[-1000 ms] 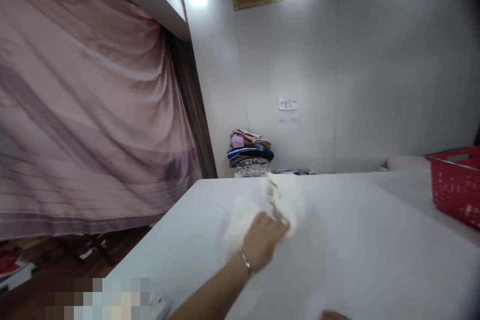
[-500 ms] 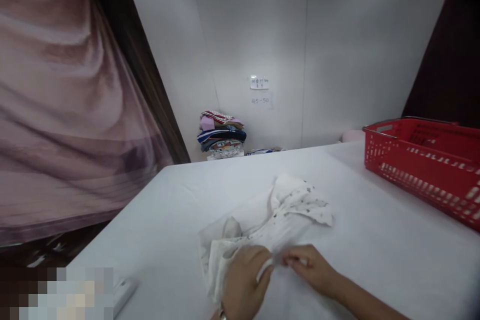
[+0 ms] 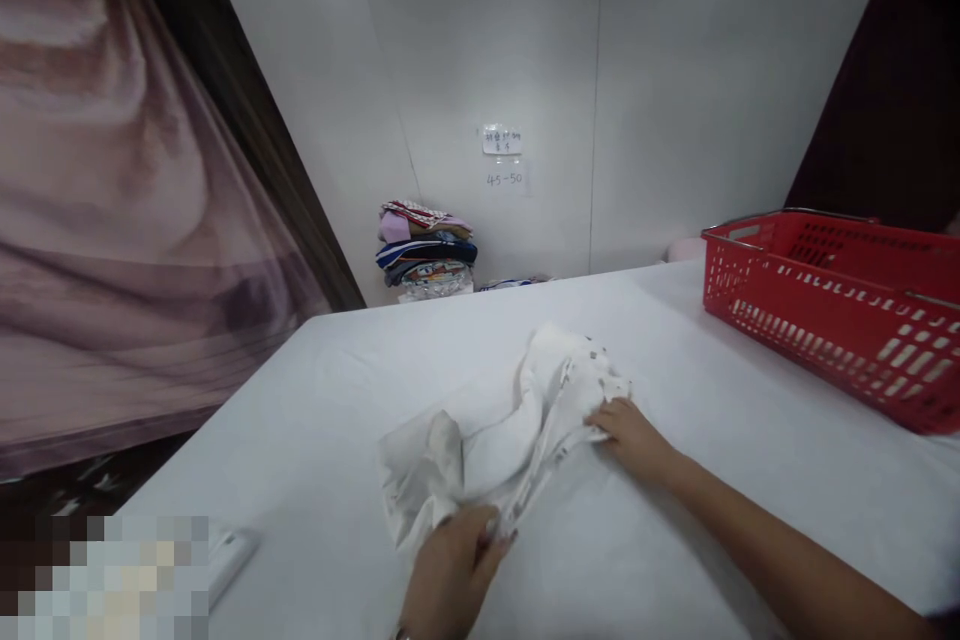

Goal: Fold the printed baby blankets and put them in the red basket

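your right hand (image 3: 634,440) has shifted out from your left hand (image 3: 448,572); half a second ago the two nearly met, and now a stretch of cloth lies between them. the head view is the only one you have, so all of this comes from it. your left thumb and fingers are pinched on the near edge of the white garment (image 3: 495,455), and your right fingertips close on its edge farther out, beside a part with small dark marks. the garment lies crumpled on the white table (image 3: 300,400), mostly just beyond your grips and out to the left of them. you probably hold two spots so that the edge between them draws straight, while the table bears the loose remainder. the red basket (image 3: 825,305) stands beyond your right hand, off to its right, perhaps set there to leave your working area free. count two hands, one garment and one basket; one stack of folded cloth (image 3: 427,260) past the table's far edge; and two wall notes (image 3: 502,139) above it, the lower reading 45-50.
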The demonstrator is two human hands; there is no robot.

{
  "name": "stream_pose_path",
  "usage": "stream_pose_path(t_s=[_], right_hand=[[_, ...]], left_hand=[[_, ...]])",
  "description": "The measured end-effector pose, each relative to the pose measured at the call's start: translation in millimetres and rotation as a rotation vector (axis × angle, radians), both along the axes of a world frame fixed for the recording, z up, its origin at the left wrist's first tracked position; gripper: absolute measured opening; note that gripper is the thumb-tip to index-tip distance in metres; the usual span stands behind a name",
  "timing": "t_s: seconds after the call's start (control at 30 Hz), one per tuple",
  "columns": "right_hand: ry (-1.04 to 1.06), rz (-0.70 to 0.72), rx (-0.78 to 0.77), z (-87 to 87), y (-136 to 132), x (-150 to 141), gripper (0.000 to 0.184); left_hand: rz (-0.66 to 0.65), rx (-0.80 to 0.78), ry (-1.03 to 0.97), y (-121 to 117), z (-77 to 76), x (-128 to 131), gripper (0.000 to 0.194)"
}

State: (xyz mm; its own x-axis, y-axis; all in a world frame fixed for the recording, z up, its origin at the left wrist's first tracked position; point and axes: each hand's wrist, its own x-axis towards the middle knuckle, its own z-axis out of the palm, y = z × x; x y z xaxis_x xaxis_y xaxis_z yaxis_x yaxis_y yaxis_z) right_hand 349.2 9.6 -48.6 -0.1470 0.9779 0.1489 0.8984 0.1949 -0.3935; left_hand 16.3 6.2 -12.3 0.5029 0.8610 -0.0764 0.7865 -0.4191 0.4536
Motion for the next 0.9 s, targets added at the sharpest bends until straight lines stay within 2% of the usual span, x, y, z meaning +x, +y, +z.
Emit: stream_pose_path(t_s=[0.1,0.17,0.23,0.3,0.37,0.47,0.53,0.6,0.67,0.77,0.83,0.9], right_hand=[[0.017,-0.012,0.017,-15.1,-38.8,15.0,0.039],[0.061,-0.055,0.039,-20.0,-61.9,24.4,0.031],[0.128,-0.095,0.06,-20.9,-78.2,29.6,0.028],[0.204,-0.127,0.072,-18.9,-86.1,29.0,0.026],[0.278,-0.166,0.091,-15.2,-86.3,23.4,0.026],[0.375,-0.252,0.132,-8.0,-76.9,9.7,0.027],[0.443,-0.313,0.083,-2.2,-67.3,-1.0,0.031],[0.466,-0.378,-0.025,3.8,-57.2,-11.9,0.041],[0.403,-0.42,-0.104,8.3,-47.7,-22.4,0.058],[0.228,-0.379,-0.155,9.0,-36.5,-34.1,0.076],[0.2,-0.34,-0.164,4.7,-31.5,-36.8,0.07],[0.314,-0.304,-0.144,-2.0,-28.6,-34.9,0.059]], left_hand=[[-0.037,-0.313,-0.061,-7.3,2.4,-12.4,0.032],[-0.024,-0.392,-0.121,-5.3,6.9,-20.8,0.036],[0.05,-0.312,-0.199,-0.2,12.3,-25.1,0.039],[0.136,-0.136,-0.259,5.5,15.5,-22.6,0.04],[0.144,0.031,-0.285,8.9,14.3,-12.7,0.039],[0.003,0.143,-0.226,5.5,7.0,12.4,0.034],[-0.111,0.102,-0.101,-1.3,2.6,30.2,0.031],[-0.156,0.046,0.026,-8.1,-0.1,43.7,0.029],[-0.139,0.034,0.091,-12.0,-2.9,50.3,0.025],[-0.097,0.049,0.092,-10.7,-9.7,49.2,0.02],[-0.084,0.032,0.077,-6.0,-14.5,44.8,0.02],[-0.059,0.013,0.034,1.9,-16.6,39.1,0.026]])
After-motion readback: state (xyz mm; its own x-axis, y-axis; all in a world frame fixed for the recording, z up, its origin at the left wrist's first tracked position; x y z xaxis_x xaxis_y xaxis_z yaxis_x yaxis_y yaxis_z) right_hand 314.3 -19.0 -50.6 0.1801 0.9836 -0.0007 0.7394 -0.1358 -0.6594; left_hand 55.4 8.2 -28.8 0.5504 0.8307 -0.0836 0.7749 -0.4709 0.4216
